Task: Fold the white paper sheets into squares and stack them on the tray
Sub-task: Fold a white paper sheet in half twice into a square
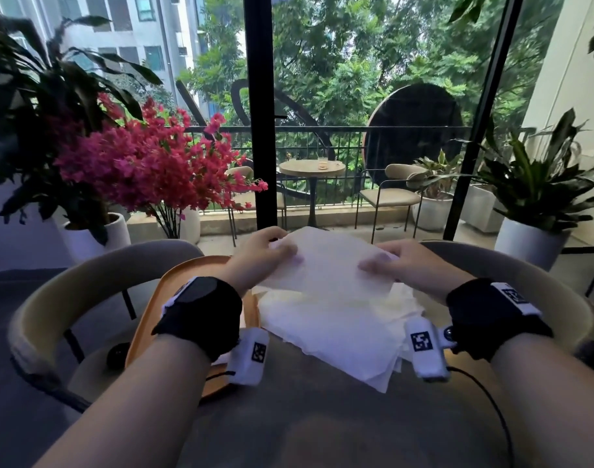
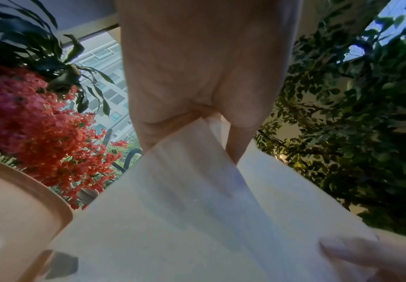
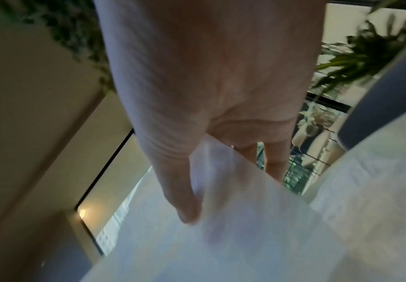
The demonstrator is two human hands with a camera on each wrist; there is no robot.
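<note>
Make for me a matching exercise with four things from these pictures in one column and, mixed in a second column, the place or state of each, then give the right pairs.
1. held sheet
2. tray
3. pile of sheets
4. pink flowers

A. orange, under the left wrist
B. lying on the table
C. lifted, pinched by left hand and right hand
D. far left, behind the chair

Pairs: 1-C, 2-A, 3-B, 4-D

White paper sheet (image 1: 329,261); orange tray (image 1: 147,319); black wrist straps (image 1: 204,312) with black-and-white square-patterned tags (image 1: 258,352); magenta-red flowers (image 1: 147,160) in white pot (image 1: 96,234).
</note>
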